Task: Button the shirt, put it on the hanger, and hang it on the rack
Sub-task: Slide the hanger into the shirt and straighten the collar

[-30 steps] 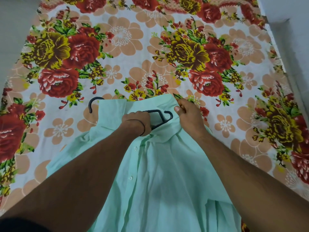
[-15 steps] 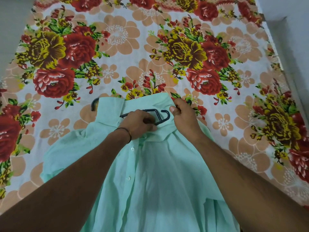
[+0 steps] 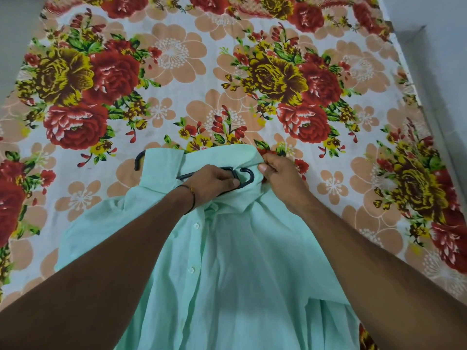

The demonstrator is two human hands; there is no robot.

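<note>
A mint-green shirt (image 3: 235, 269) lies on the bed, collar away from me, its buttoned placket running down the middle. A black plastic hanger (image 3: 246, 176) lies at the collar. Its hook shows between my hands and one dark end (image 3: 138, 160) sticks out past the left shoulder. My left hand (image 3: 214, 183) is closed over the hanger's neck at the collar opening. My right hand (image 3: 278, 178) pinches the collar fabric beside the hook. The rest of the hanger is hidden under the cloth.
The bed carries a floral sheet (image 3: 177, 72) with red and yellow roses. A grey wall (image 3: 442, 59) rises along the right edge of the bed, and grey floor (image 3: 15, 34) shows at the far left. No rack is in view.
My left hand has slid right along the hanger toward the hook. The hanger's left end has gone further under the shirt's shoulder. My right hand keeps its pinch on the collar.
</note>
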